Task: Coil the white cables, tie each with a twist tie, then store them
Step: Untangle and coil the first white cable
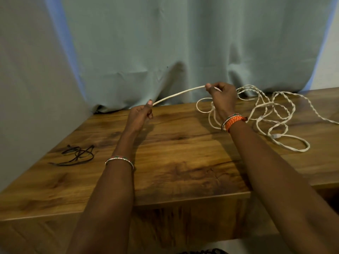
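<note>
A white cable point(179, 93) stretches taut in the air between both hands, above the back of the wooden table point(176, 162). My left hand point(140, 114) pinches its lower end between thumb and fingers. My right hand point(222, 97) grips the cable higher up, near the curtain. Past the right hand the cable falls into a loose tangle of white loops point(271, 114) lying on the right side of the table. Several black twist ties point(78, 154) lie in a small heap on the left side, apart from both hands.
A pale green curtain point(165, 43) hangs right behind the table and touches its back edge. The table's front edge point(183, 198) runs below my forearms. One strand of white cable runs off towards the right edge of the view.
</note>
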